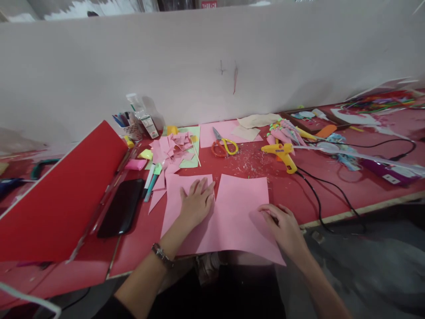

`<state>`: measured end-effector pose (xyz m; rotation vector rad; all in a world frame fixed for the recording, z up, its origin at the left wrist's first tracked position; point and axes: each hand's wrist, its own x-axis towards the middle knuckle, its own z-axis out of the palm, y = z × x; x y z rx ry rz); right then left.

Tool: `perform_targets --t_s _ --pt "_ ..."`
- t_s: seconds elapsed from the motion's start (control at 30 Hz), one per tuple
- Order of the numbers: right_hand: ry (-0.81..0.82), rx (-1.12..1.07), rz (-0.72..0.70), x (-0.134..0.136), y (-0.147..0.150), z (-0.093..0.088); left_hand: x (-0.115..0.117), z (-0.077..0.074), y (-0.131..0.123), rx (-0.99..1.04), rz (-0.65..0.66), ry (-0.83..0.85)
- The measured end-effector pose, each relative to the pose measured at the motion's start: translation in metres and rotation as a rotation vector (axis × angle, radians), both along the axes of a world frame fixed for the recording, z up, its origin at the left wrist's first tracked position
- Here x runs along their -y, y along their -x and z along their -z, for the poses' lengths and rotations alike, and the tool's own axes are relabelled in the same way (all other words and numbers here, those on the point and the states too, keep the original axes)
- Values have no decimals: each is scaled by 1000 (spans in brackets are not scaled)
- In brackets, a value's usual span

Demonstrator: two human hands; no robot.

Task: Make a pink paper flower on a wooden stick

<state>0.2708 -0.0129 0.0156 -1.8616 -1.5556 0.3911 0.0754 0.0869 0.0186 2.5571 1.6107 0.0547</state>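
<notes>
A large pink sheet of paper [241, 199] lies at the table's front edge, with a crease down its middle and a gap between its halves at the top. Its lower edge hangs over the table edge. My left hand [198, 201] rests flat on the left half, fingers spread. At the right edge of the sheet is my right hand [282, 223], its fingers curled and thumb and fingertips close together over the paper; whatever they hold is hidden. Beyond the sheet lie scissors [225, 144] with red and yellow handles and a yellow glue gun [281, 155].
Pink paper scraps [171, 150], markers [151, 184] and a black phone [122, 208] lie to the left, beside a leaning red board [69, 195]. Pink cone-shaped pieces [285, 132] and a purple power strip [388, 173] are at right. Black cord [315, 195] hangs off the front edge.
</notes>
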Motion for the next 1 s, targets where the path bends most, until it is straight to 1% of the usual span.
perform_targets --t_s 0.1,0.23,0.3,0.5,0.6,0.73,0.83,0.9,1.0 --pt "16 22 3 2 -3 1 1 0 0 5 10 -10" --pt "81 47 -64 8 -4 0 2 0 -2 21 0 0" --pt "113 34 -71 11 -3 -1 3 -1 -3 27 -16 7" --pt "47 12 -11 14 -2 -1 4 -2 -2 30 -15 59" --pt "46 0 0 13 -3 -2 2 -2 -3 33 -18 51" --pt "46 -27 -10 4 -5 -6 -3 -5 -5 9 -26 25" --pt "15 -40 -20 -10 -10 -10 -3 -8 -6 10 7 -29" --pt "-11 -60 -54 -20 -15 -10 -1 -7 -5 25 26 -50" --pt "-3 -164 -80 -30 -20 -7 5 -2 -4 33 -1 -23"
